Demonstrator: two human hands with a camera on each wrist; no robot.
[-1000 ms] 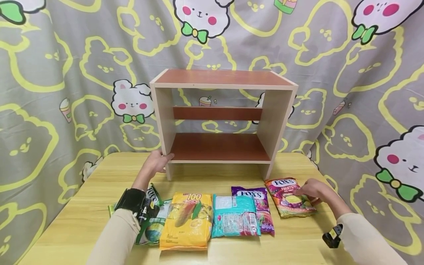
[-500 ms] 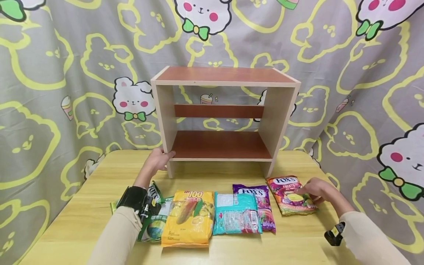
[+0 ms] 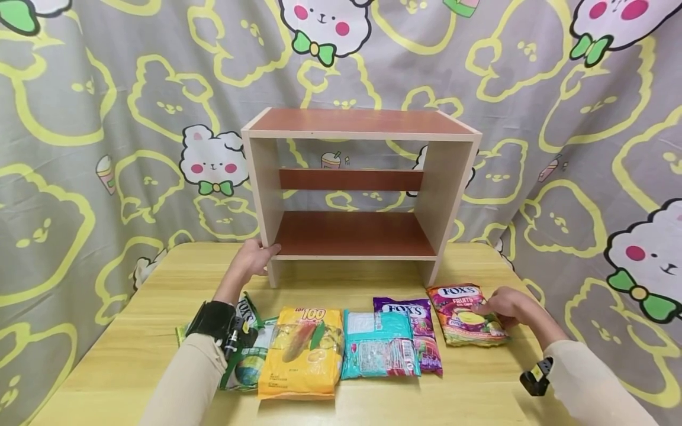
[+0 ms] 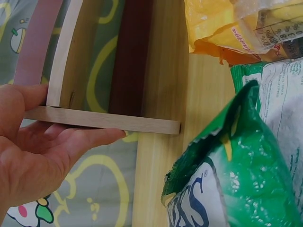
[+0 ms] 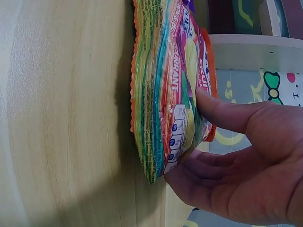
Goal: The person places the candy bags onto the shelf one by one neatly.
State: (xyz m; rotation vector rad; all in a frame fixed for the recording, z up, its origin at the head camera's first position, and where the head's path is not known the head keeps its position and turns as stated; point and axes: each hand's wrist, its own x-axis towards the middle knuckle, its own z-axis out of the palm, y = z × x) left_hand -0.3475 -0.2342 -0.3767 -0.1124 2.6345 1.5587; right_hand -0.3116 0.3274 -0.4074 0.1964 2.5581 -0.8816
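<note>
Shelf unit [image 3: 357, 121] stands upright toward back of table [image 3: 133, 343], w/ a brown lower board [image 3: 354, 234] inside. L hand [image 3: 253, 258] pinches its L side panel [image 3: 265, 195], thumb on inner face, fingers along outer. R hand [image 3: 506, 306] grips R edge of Fox's Fruits bag [image 3: 460, 322], thumb on printed face, fingers round the edge; bag is near unit's R leg, can't tell if that edge is lifted. Printed wrap hides bag contents. Others in front of unit, L to R: green Fox's bag [image 4: 246, 165], green-and-white bag [image 4: 284, 94], yellow Lot 100 bag [image 3: 302, 355] overlapping it, teal bag [image 3: 380, 349] partly over purple Fox's bag [image 3: 428, 352]. L sleeve [image 3: 189, 378] and wrist cam [image 3: 242, 338] block pt of the green ones in head view. Patterned curtain [image 3: 160, 130] hangs behind.
</note>
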